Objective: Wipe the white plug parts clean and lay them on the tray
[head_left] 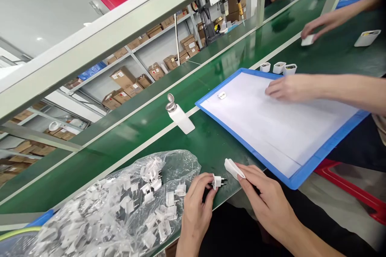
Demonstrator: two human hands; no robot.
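Note:
My left hand (pixel 197 200) pinches a small white plug piece (pixel 217 181) whose two dark pins point to the right. Close beside it, my right hand (pixel 265 194) grips a white plastic housing (pixel 233 168) between thumb and fingers. The two parts are apart, held above the front edge of the green work surface (pixel 215 144). Left of my left hand lies a clear plastic bag (pixel 177 160) with many similar white plug pieces (pixel 147 196) in and on it.
A blue-rimmed white tray (pixel 259 128) holds one small white part (pixel 222 95). Beyond it stand several white housings (pixel 279 67). A white pump bottle (pixel 181 117) is on the line. Co-workers' hands (pixel 289 87) reach in from the right. A red stool (pixel 346 186) stands below.

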